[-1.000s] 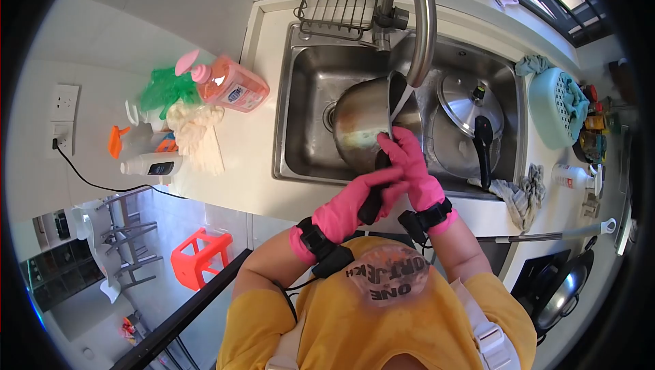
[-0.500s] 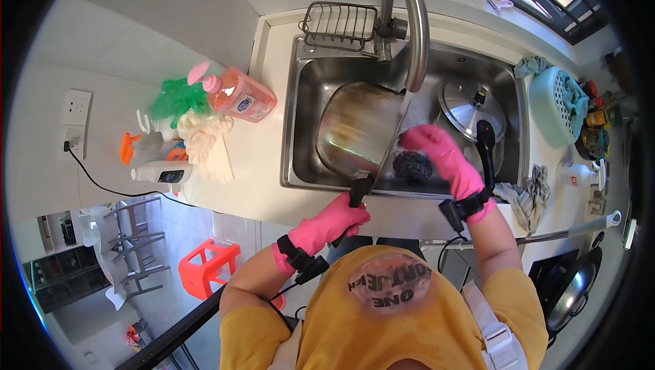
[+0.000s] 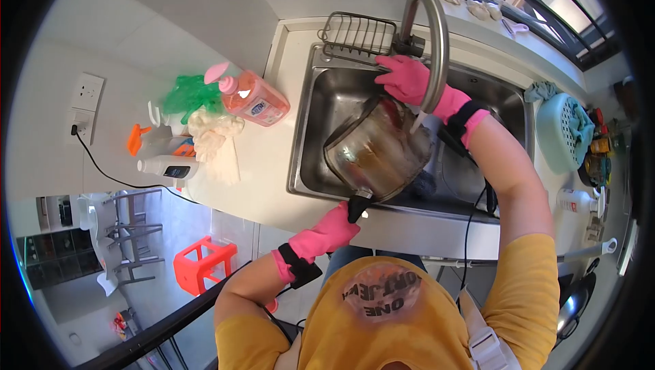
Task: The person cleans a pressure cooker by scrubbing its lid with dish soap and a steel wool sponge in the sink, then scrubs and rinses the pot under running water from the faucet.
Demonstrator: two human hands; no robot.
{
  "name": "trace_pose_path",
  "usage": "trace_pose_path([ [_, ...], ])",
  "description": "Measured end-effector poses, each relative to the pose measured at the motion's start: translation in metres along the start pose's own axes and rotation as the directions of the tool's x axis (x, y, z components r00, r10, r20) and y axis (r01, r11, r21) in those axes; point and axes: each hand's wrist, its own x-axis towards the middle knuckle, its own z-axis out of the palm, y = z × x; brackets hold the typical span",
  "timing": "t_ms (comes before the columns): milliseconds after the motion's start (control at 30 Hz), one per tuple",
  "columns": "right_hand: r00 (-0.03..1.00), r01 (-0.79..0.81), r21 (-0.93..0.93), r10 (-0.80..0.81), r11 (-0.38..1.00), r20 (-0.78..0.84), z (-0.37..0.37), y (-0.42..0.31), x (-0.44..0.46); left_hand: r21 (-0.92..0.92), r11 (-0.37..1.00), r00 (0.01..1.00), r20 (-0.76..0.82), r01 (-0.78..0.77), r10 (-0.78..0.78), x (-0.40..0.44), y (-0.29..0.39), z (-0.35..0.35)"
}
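My left hand [image 3: 326, 231], in a pink rubber glove, is closed round the black handle of a stained metal pan [image 3: 372, 158]. The pan is tilted inside the steel sink [image 3: 310, 114], under the curved tap [image 3: 437, 42]. A stream of water falls from the spout onto the pan. My right hand [image 3: 413, 82], gloved in pink too, reaches to the tap's base with fingers stretched out. Whether it touches the tap lever is unclear. A dark scouring pad [image 3: 424, 182] lies in the sink, partly hidden by the pan.
A wire rack [image 3: 358, 34] stands behind the sink. Left of it are a pink soap bottle [image 3: 256, 100], a green bag [image 3: 191, 97], pale gloves [image 3: 215, 138] and a white bottle [image 3: 167, 167]. A mint-green basket [image 3: 556, 124] sits at the right.
My right hand has moved from beside the scouring pad up to the tap's base. Water now runs visibly onto the pan, which my left hand has turned and tilted. The view has shifted slightly.
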Motion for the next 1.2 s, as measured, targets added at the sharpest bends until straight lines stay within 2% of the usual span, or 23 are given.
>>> trace_pose_path([
  [67, 0.988, -0.085, 0.034, 0.080, 0.996, 0.130, 0.008, 0.011, 0.018, -0.011, 1.000, 1.000, 0.001, -0.004, 0.004, 0.006, -0.001, 0.001],
  [200, 0.996, 0.052, -0.023, -0.051, 0.998, 0.077, 0.009, 0.019, 0.032, -0.147, 0.989, 0.999, 0.035, 0.005, 0.000, 0.029, -0.015, 0.002],
  [233, 0.993, 0.052, -0.007, -0.050, 0.999, 0.109, 0.004, 0.020, 0.033, -0.186, 0.982, 0.999, 0.041, 0.006, 0.002, 0.038, -0.021, 0.003],
  [333, 0.992, 0.097, -0.013, -0.096, 0.995, 0.086, 0.006, 0.024, 0.035, -0.281, 0.960, 0.998, 0.059, 0.006, 0.011, 0.050, -0.028, 0.006],
  [433, 0.993, 0.117, -0.097, -0.116, 0.988, 0.014, 0.011, 0.025, 0.035, -0.348, 0.937, 0.997, 0.081, 0.033, -0.006, 0.060, -0.029, 0.002],
  [533, 0.999, 0.054, -0.148, -0.053, 0.988, 0.007, 0.023, 0.026, 0.037, -0.414, 0.909, 0.994, 0.110, 0.054, -0.009, 0.062, -0.032, -0.004],
  [667, 0.996, 0.016, -0.114, -0.027, 0.993, -0.089, 0.030, 0.028, 0.035, -0.535, 0.841, 0.991, 0.135, 0.079, -0.007, 0.063, -0.045, -0.008],
  [733, 0.987, -0.021, -0.083, 0.007, 0.996, -0.163, 0.033, 0.032, 0.034, -0.372, 0.926, 0.991, 0.137, 0.059, -0.009, 0.058, -0.040, -0.020],
  [833, 0.996, -0.072, -0.078, 0.068, 0.994, -0.058, 0.031, 0.031, 0.034, -0.018, 1.000, 0.997, 0.070, -0.014, 0.016, 0.043, -0.020, -0.036],
  [867, 0.988, -0.124, 0.018, 0.125, 0.992, -0.095, 0.030, 0.027, 0.032, 0.123, 0.992, 0.999, 0.037, -0.041, 0.037, 0.039, -0.016, -0.040],
  [933, 0.958, -0.206, 0.208, 0.240, 0.956, -0.154, 0.023, 0.010, 0.021, 0.397, 0.909, 0.969, -0.144, -0.128, 0.199, 0.036, -0.017, -0.037],
  [967, 0.926, -0.260, 0.210, 0.305, 0.942, -0.222, 0.020, -0.010, 0.009, 0.525, 0.839, 0.931, -0.218, -0.142, 0.294, 0.035, -0.018, -0.035],
  [1000, 0.885, -0.311, 0.219, 0.365, 0.925, -0.287, 0.020, -0.036, -0.011, 0.521, 0.840, 0.918, -0.242, -0.150, 0.313, 0.032, -0.018, -0.033],
  [1033, 0.910, -0.355, 0.188, 0.384, 0.916, -0.152, 0.033, -0.045, -0.047, 0.519, 0.841, 0.903, -0.271, -0.154, 0.333, 0.029, -0.018, -0.033],
  [1067, 0.777, -0.607, 0.169, 0.534, 0.777, 0.334, 0.032, -0.065, -0.077, 0.516, 0.842, 0.884, -0.308, -0.154, 0.351, 0.026, -0.018, -0.034],
  [1100, 0.862, -0.390, 0.048, 0.346, 0.920, 0.370, 0.074, -0.068, -0.136, 0.500, 0.853, 0.886, -0.313, -0.153, 0.343, 0.024, -0.016, -0.034],
  [1133, 0.781, -0.435, 0.183, 0.269, 0.882, 0.564, 0.081, -0.076, -0.169, 0.482, 0.863, 0.887, -0.320, -0.150, 0.333, 0.021, -0.014, -0.033],
  [1167, 0.728, -0.380, 0.220, 0.143, 0.899, 0.671, 0.084, -0.087, -0.188, 0.468, 0.872, 0.887, -0.328, -0.148, 0.326, 0.020, -0.014, -0.036],
  [1200, 0.623, -0.433, 0.240, 0.096, 0.869, 0.776, 0.107, -0.090, -0.214, 0.500, 0.840, 0.850, -0.331, -0.210, 0.409, 0.019, -0.019, -0.037],
])
